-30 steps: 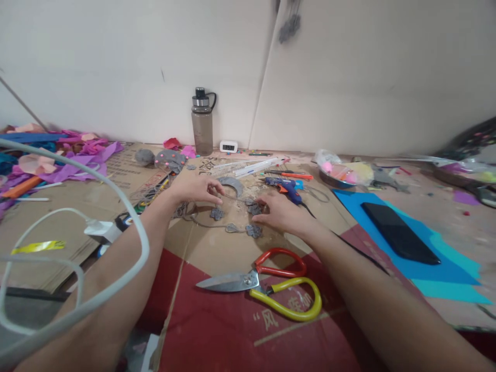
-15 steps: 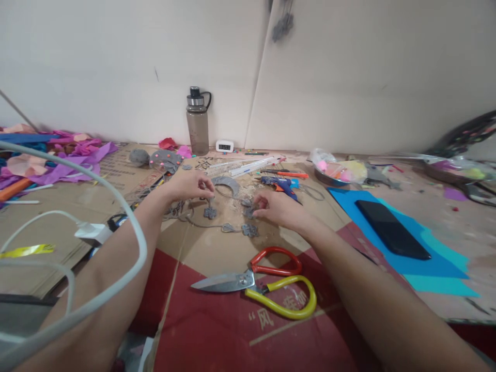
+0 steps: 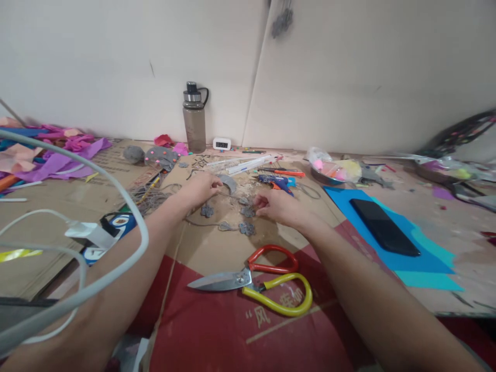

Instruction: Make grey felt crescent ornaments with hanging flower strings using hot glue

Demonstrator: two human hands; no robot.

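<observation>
My left hand [image 3: 203,187] is closed in a pinch above the cardboard, beside a grey crescent [image 3: 228,184]; what its fingertips hold is too small to make out. Just below it lies a grey flower [image 3: 206,211]. My right hand [image 3: 276,206] has its fingers curled together at the edge of a second grey flower [image 3: 247,212]; whether something is between them is hidden. Closer to me, a third grey flower [image 3: 246,229] and a grey leaf shape [image 3: 225,226] lie along a grey cord [image 3: 199,223].
Large scissors [image 3: 251,281] lie partly spread in front. Behind my right hand is a blue glue gun [image 3: 276,181]. A phone [image 3: 383,227] rests on blue sheets [image 3: 426,266] to the right. A bottle [image 3: 194,121] stands by the wall. A white cable [image 3: 127,206] loops across the left.
My left hand has moved right and away from me, leaving the nearest grey flower on the cardboard. My right hand stays almost where it was. The view has shifted slightly.
</observation>
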